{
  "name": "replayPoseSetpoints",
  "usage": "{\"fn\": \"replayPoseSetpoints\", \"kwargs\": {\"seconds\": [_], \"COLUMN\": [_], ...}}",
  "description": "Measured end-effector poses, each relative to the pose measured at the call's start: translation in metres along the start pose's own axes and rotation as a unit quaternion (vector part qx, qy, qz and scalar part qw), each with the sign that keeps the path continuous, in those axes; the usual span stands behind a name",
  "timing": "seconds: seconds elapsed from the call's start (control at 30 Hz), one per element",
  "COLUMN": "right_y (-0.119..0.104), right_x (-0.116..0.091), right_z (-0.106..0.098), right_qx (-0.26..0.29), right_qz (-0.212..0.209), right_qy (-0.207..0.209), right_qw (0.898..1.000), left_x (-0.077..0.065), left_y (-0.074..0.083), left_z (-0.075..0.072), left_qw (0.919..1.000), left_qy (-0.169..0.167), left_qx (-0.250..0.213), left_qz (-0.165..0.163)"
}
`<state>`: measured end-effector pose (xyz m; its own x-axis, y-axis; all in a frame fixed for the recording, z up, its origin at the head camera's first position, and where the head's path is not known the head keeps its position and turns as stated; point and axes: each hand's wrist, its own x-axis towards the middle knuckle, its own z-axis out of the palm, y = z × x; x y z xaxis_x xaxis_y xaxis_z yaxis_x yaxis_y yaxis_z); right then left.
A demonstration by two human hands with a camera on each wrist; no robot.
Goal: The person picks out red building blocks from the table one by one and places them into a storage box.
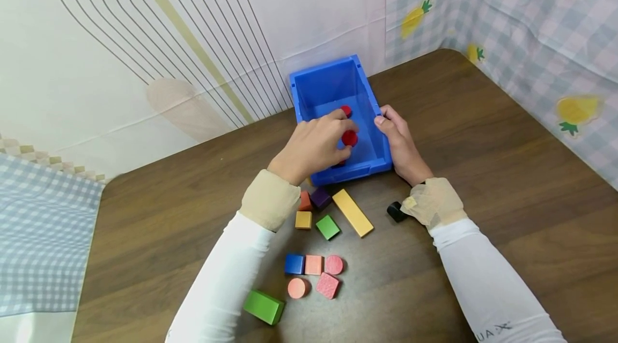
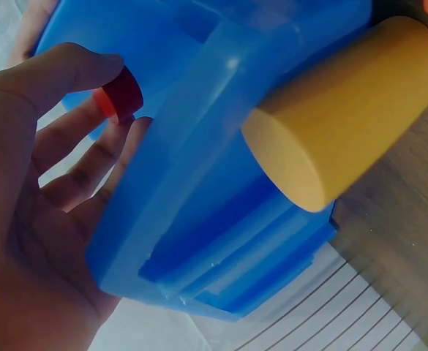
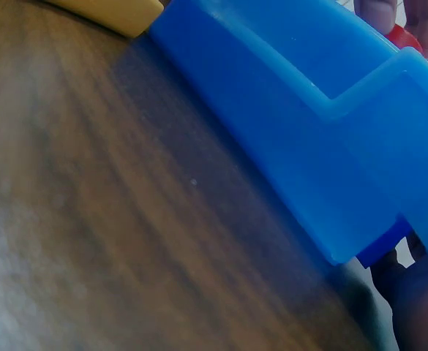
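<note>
In the head view a blue plastic bin (image 1: 333,67) stands on the wooden table. My left hand (image 1: 314,144) reaches over its left side and pinches a round red block (image 1: 350,138) between thumb and fingers, inside the bin. The left wrist view shows the same short red cylinder (image 2: 122,95) at the fingertips. Another red round block (image 1: 346,110) lies on the bin floor, partly behind the fingers; a bit of red also shows under the hand. My right hand (image 1: 403,144) grips the bin's right wall, its thumb over the rim.
Before the bin lie a purple block (image 1: 321,198), a long yellow block (image 1: 353,213), a green block (image 1: 328,227) and a black piece (image 1: 397,212). Nearer sit blue, pink and green blocks (image 1: 264,307). A yellow cylinder (image 2: 345,110) stands beside the bin. Cloth-covered walls border the table.
</note>
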<state>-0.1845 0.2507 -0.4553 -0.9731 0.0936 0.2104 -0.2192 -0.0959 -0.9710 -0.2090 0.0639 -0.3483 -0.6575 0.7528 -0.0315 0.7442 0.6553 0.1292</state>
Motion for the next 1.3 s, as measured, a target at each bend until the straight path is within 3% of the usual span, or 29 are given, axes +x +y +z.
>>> {"fn": "replayPoseSetpoints", "kwargs": {"seconds": [0.3,0.67,0.93,1.3], "right_y": [0.001,0.002,-0.001,-0.005], "right_x": [0.0,0.003,0.003,0.001], "right_z": [0.0,0.006,-0.002,-0.011], "right_qx": [0.001,0.003,-0.006,0.01], "right_qz": [-0.003,0.005,0.005,0.013], "right_qy": [0.004,-0.006,0.005,0.015], "right_qw": [1.0,1.0,1.0,1.0], "left_x": [0.01,0.013,0.023,0.035], "left_y": [0.004,0.002,0.009,0.021], "left_z": [0.003,0.009,0.009,0.008], "left_qw": [0.9992,0.9976,0.997,0.9931], "left_qy": [-0.025,-0.042,-0.037,-0.069], "left_qx": [0.029,0.031,0.043,0.068], "left_qz": [-0.012,-0.046,-0.053,-0.066]}}
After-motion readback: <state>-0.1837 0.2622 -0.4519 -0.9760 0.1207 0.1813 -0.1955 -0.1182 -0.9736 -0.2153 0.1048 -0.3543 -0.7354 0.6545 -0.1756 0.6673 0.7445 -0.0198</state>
